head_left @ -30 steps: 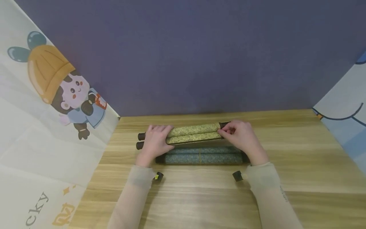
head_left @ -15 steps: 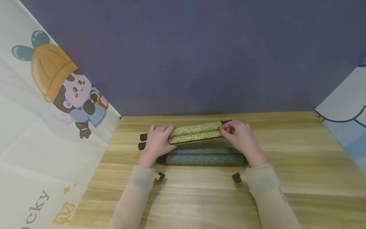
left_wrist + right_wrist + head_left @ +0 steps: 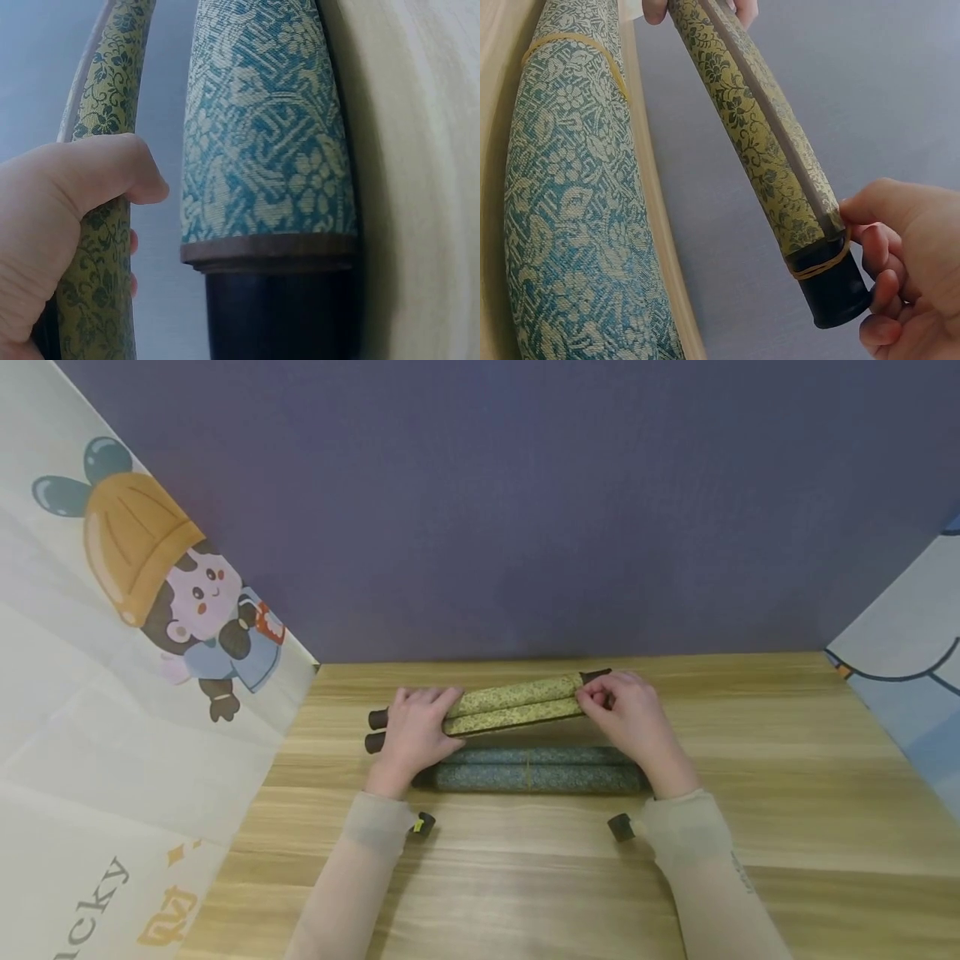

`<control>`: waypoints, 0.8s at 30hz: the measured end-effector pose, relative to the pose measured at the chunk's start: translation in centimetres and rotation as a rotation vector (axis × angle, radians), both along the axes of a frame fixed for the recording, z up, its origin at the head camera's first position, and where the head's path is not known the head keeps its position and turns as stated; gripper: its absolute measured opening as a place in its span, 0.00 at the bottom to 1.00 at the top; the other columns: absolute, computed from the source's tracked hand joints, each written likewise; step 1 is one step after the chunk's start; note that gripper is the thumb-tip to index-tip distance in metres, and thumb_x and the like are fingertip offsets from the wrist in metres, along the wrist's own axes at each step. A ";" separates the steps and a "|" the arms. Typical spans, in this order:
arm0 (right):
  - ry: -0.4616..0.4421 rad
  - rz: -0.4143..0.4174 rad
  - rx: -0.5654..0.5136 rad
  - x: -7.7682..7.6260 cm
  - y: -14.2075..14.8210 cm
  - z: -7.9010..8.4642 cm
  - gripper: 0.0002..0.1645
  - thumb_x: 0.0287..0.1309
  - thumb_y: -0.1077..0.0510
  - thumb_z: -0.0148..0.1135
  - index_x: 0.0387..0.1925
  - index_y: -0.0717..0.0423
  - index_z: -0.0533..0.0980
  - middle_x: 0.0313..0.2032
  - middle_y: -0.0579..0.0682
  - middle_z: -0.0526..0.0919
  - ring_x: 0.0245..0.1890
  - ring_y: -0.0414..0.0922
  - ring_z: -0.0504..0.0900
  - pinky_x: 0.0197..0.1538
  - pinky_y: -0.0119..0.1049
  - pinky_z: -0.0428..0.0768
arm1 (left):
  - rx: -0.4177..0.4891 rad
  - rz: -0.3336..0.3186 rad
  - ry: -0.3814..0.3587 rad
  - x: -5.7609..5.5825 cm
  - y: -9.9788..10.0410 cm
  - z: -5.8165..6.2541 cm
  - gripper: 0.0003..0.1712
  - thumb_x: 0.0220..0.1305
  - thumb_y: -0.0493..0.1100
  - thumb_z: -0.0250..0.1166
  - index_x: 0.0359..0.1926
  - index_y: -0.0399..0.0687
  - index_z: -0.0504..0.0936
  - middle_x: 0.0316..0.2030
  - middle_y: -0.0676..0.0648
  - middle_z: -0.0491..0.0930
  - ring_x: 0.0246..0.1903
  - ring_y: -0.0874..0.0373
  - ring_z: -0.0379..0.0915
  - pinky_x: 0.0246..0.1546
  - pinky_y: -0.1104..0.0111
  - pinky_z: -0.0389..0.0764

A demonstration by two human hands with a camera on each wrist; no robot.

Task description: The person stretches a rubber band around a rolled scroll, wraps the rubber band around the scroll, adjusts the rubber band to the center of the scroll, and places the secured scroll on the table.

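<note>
A yellow-green patterned scroll (image 3: 517, 708), rolled from both ends and with dark knobs, is held at a slant above the wooden table. My left hand (image 3: 414, 735) grips it near its left end. At the right end, a rubber band (image 3: 819, 268) loops round the black knob (image 3: 832, 296), just past the fabric edge. Thumb and finger of my right hand (image 3: 632, 718) pinch this band. Below lies a blue patterned scroll (image 3: 480, 777), with its own rubber band (image 3: 574, 35) round the middle. My wrists partly cover its ends in the head view.
The wooden table (image 3: 525, 893) meets a dark blue back panel (image 3: 555, 518). A white cloth with a cartoon figure (image 3: 172, 577) hangs on the left; another printed cloth (image 3: 915, 635) is on the right. Small dark wrist cameras (image 3: 621, 827) jut inward from the sleeves.
The right end of the yellow-green scroll has risen slightly, tilting it more. Both hands keep their holds. The head view has shifted a little.
</note>
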State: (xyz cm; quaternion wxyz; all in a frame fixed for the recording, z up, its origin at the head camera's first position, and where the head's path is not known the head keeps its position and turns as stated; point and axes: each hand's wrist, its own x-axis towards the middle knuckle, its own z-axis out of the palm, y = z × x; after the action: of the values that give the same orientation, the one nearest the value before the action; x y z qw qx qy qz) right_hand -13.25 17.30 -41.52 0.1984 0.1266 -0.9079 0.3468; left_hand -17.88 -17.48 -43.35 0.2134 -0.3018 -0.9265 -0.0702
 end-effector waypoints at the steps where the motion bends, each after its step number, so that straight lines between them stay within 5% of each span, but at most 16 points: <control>1: -0.001 0.001 0.001 0.0 0.0 0.0 0.09 0.74 0.60 0.69 0.33 0.56 0.85 0.30 0.48 0.82 0.35 0.48 0.76 0.43 0.46 0.74 | 0.003 0.002 -0.004 0.0 0.0 0.0 0.48 0.43 0.55 0.92 0.66 0.54 0.83 0.51 0.44 0.90 0.47 0.42 0.87 0.54 0.48 0.77; 18: 0.053 0.017 0.037 0.6 -1.5 0.6 0.10 0.72 0.58 0.72 0.33 0.58 0.86 0.29 0.48 0.83 0.35 0.51 0.77 0.47 0.51 0.77 | 0.106 0.049 -0.034 -0.5 -0.3 -1.1 0.49 0.43 0.52 0.92 0.68 0.50 0.84 0.54 0.42 0.90 0.51 0.41 0.87 0.55 0.48 0.76; 21: 0.031 0.008 0.045 0.8 -2.4 0.9 0.11 0.72 0.57 0.73 0.34 0.59 0.88 0.29 0.49 0.84 0.34 0.51 0.78 0.44 0.50 0.79 | 0.129 0.061 -0.009 -0.6 -0.6 -1.1 0.49 0.42 0.52 0.93 0.68 0.50 0.84 0.53 0.42 0.91 0.50 0.42 0.87 0.52 0.48 0.75; 24: -0.084 -0.008 0.030 1.1 -2.9 1.3 0.14 0.76 0.52 0.70 0.39 0.59 0.90 0.32 0.52 0.88 0.33 0.51 0.79 0.39 0.48 0.78 | 0.148 0.062 0.014 -0.6 -0.9 -0.8 0.49 0.42 0.52 0.93 0.67 0.50 0.85 0.53 0.42 0.91 0.49 0.42 0.88 0.49 0.47 0.74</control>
State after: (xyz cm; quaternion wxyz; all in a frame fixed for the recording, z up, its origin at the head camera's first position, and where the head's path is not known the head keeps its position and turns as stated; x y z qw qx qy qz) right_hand -12.19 14.44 -40.24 0.1597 0.1114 -0.9210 0.3375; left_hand -18.50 -18.36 -44.15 0.2439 -0.2570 -0.9261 -0.1298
